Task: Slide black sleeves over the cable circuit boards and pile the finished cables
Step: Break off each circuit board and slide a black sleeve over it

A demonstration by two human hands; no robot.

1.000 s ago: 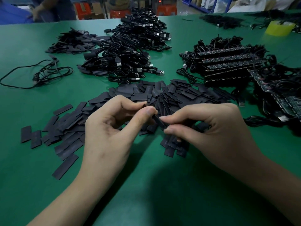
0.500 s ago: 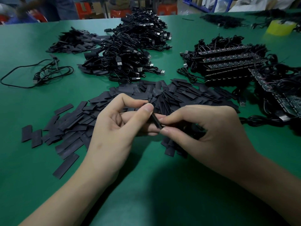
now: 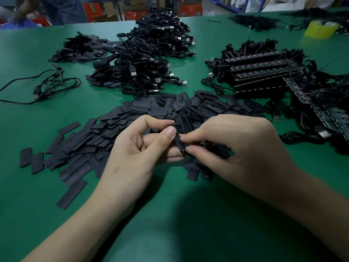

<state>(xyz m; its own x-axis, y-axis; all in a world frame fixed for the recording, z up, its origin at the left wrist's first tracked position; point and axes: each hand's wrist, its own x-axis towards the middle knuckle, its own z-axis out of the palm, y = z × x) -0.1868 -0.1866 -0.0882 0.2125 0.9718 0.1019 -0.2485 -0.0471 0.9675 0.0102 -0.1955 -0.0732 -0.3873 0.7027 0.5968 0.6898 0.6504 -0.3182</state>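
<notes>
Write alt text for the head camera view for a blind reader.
The left hand and right hand pinch one black sleeve above a spread of flat sleeves on a green table. Behind lie piles of USB cables, with stacked circuit boards at right.

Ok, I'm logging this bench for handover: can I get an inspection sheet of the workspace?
Surface: green table.
Job's things: sleeves spread mid-table; boards stacked on the right; cable pile behind the sleeves.
Clutter: yellow roll, far right.
Grippers: left hand and right hand both pinch the held sleeve.
Cables: loose cable, far left; more tangled round the boards.
Surroundings: a person and red stools beyond the table.
</notes>
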